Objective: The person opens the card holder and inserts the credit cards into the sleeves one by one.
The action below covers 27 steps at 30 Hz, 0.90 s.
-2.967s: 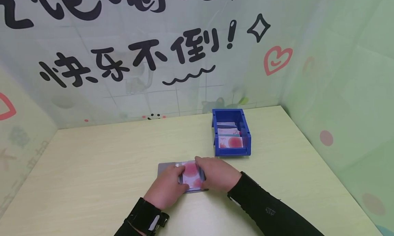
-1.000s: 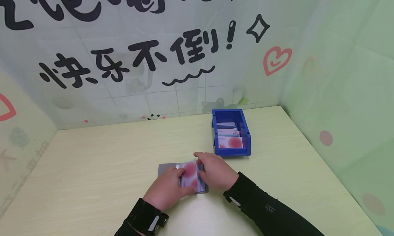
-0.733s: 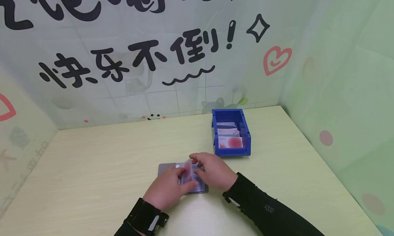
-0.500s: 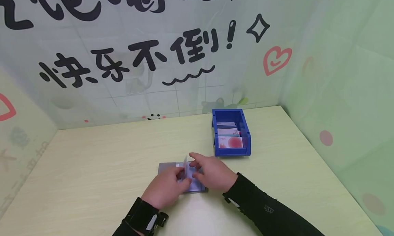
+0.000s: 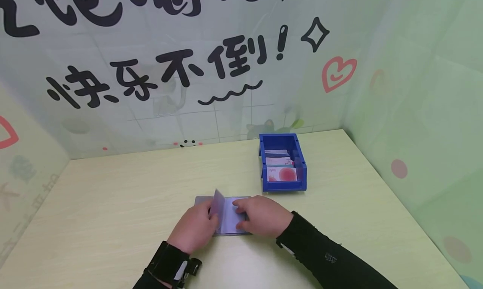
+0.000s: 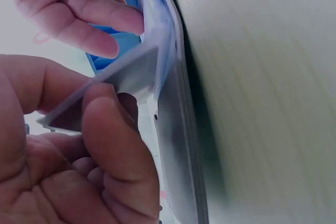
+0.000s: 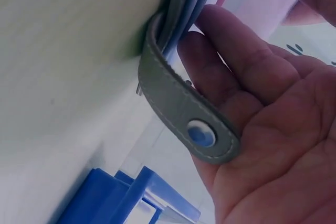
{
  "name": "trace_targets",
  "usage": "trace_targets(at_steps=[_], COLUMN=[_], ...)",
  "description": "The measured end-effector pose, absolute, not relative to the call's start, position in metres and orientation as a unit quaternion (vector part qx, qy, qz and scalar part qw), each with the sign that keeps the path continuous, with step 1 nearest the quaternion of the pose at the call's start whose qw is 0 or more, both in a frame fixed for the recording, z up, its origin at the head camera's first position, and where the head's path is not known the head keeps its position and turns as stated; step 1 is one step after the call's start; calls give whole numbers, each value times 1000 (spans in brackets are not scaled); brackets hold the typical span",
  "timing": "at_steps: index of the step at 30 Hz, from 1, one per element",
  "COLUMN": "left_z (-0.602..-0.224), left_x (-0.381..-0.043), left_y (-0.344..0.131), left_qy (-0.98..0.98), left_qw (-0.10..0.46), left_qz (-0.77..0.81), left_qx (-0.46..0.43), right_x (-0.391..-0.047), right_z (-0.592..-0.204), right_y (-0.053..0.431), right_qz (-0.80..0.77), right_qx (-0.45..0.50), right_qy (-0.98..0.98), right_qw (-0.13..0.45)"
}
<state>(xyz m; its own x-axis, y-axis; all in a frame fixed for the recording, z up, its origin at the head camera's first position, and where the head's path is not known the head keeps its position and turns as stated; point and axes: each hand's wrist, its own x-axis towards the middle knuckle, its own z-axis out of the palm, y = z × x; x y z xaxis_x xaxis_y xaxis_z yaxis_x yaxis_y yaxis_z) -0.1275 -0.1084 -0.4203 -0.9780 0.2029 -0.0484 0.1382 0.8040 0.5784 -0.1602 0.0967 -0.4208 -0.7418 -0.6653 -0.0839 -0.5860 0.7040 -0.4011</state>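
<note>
A grey card holder with clear plastic sleeves lies spread on the table. My left hand pinches a raised sleeve leaf between thumb and fingers, at the left half of the holder. In the left wrist view this leaf stands tilted up from the cover. The right hand rests its loosely extended fingertips on the pale right-hand page. By that palm, in the right wrist view, sticks out the holder's strap with a metal snap button.
Behind the right hand stands a blue bin holding several cards, pink and white at the front. The light wooden table extends around the holder. A printed curtain borders its back edge.
The leaf with the pink card has been lifted from the right side, through upright, and now leans left in the left hand. That hand moved left; a pale page shows beneath the right fingers.
</note>
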Motion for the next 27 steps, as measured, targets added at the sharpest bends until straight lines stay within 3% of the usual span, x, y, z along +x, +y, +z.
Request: trace_targets(at_steps=[7,27], left_z=[-420,-423], left_x=[-130,-132], left_y=[-114,-125], left_qy=[953,977], left_qw=[58,59], left_qz=[293,187], left_qx=[46,87], right_x=[-161,-166], right_z=[-418,-416], right_y=[100,105], right_qz=[-170,-178], right_qx=[-347,-302], right_qy=[916,926], right_qw=[106,138])
